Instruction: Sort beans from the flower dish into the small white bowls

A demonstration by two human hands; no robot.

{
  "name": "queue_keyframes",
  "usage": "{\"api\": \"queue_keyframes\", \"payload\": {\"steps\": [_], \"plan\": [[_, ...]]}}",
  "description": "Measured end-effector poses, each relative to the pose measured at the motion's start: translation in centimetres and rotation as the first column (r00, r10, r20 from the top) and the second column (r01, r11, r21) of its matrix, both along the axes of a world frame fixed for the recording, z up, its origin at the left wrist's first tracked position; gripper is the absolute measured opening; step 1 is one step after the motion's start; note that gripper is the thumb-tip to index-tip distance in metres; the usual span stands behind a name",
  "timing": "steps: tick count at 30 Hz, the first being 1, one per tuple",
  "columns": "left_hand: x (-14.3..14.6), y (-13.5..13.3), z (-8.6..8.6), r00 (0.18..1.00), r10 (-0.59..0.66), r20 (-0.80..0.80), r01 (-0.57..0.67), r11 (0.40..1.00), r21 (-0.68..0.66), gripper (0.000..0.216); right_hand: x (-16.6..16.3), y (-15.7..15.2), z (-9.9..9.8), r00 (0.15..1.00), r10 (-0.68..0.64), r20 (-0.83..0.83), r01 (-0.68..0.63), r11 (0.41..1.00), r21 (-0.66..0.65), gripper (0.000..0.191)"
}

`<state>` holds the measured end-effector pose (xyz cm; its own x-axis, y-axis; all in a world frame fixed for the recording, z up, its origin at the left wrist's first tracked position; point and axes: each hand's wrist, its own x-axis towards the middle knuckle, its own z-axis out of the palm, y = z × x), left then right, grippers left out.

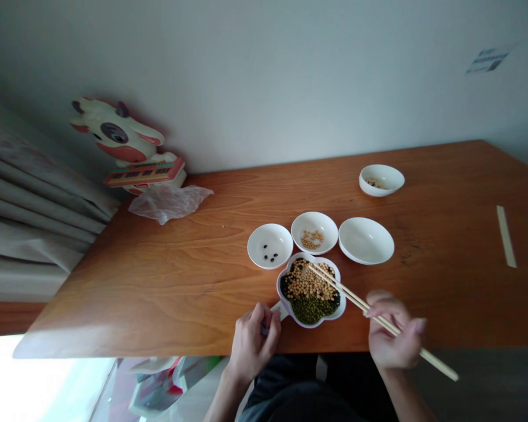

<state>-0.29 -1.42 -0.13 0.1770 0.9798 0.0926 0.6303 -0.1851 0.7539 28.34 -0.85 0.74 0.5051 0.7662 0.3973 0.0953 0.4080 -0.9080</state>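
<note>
My left hand (255, 341) is closed round the short handle of a white, flower-shaped bowl (342, 306) near the table's front edge. Inside lie yellow soybeans (305, 283), green mung beans (308, 309) and black beans (286, 286). My right hand (392, 331) grips a pair of wooden chopsticks (356, 300), whose tips rest among the soybeans. Just behind stand three round white bowls: the left bowl (257, 237) holds several black beans, the middle bowl (325, 221) holds a small heap of soybeans, and the right bowl (366, 239) shows nothing inside.
Farther back on the wooden table (180, 275) stands another white bowl (393, 177) with some pieces in it. A cow toy with a keyboard (134, 143) and a clear plastic bag (171, 202) sit at the back left. A pale strip (506, 237) lies at the right.
</note>
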Motion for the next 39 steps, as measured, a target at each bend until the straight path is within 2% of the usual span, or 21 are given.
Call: {"api": "queue_keyframes", "payload": {"steps": [3,9,16,19,27,39], "plan": [[0.1,0.0,0.0,1.0,-0.001,-0.004,0.001,1.0,0.007,0.027,0.4,1.1,0.7,0.998,-0.057,-0.012,0.058,0.996,0.069,0.07],[0.1,0.1,0.1,1.0,-0.007,-0.001,0.007,1.0,0.017,0.028,0.5,2.0,0.7,0.999,-0.034,0.017,0.034,0.999,0.036,0.069],[0.1,0.0,0.1,1.0,-0.008,0.007,0.008,1.0,0.014,0.027,-1.2,-1.2,0.2,0.983,0.161,0.092,-0.152,0.984,-0.091,0.072],[0.1,0.0,0.1,1.0,-0.009,0.004,0.009,1.0,0.015,0.027,-2.0,-1.6,-0.3,0.973,0.196,0.122,-0.18,0.975,-0.131,0.069],[0.0,0.0,0.0,1.0,-0.003,-0.004,0.003,1.0,0.017,0.028,-2.4,-0.7,-1.0,0.971,0.181,0.158,-0.159,0.977,-0.143,0.069],[0.0,0.0,0.1,1.0,-0.008,-0.009,0.008,1.0,0.011,0.029,-2.3,-1.0,-1.3,0.969,0.167,0.18,-0.143,0.98,-0.141,0.07]]}}
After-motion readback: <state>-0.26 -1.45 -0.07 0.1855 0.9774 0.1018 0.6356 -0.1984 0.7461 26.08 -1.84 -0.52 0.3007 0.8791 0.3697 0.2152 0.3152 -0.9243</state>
